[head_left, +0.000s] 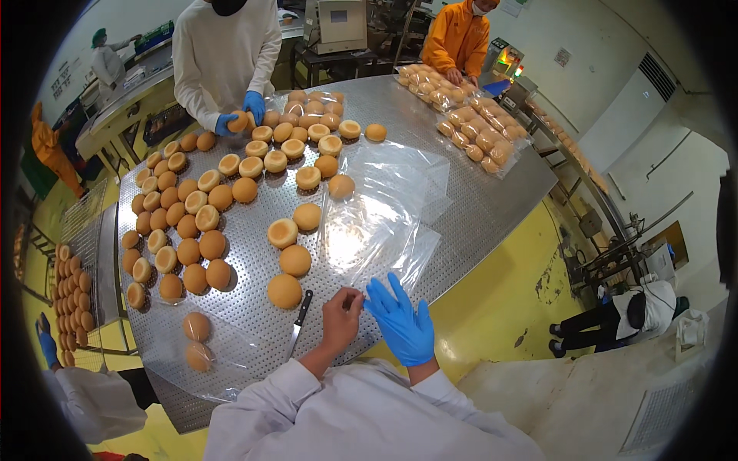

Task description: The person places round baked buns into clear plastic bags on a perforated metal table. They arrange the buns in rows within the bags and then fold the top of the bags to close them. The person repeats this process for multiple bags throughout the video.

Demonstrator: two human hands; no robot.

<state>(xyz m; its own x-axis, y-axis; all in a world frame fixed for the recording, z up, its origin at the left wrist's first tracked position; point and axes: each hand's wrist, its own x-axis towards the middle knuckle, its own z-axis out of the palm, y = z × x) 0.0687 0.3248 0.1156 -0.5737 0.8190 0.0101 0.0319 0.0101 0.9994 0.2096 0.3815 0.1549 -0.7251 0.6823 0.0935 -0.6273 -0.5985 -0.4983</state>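
Note:
My bare left hand [341, 318] is raised over the near table, its fingertips pinched beside my right fingers and the plastic bags; what they grip is unclear. My right hand [399, 326], in a blue glove, has its fingers spread. Clear empty bags [384, 207] lie flat just beyond both hands. A black-handled knife [304, 311] lies left of my left hand, near four buns [285, 291] in a loose column. Two more buns [197, 329] sit inside a bag at the near left.
Rows of buns [207, 217] cover the perforated steel table [492, 223]. A co-worker in blue gloves [223, 54] handles buns opposite; another in orange [453, 38] stands behind bagged buns [477, 134]. A bun rack [75, 300] stands left, a conveyor [588, 173] right. A person [615, 315] bends at right.

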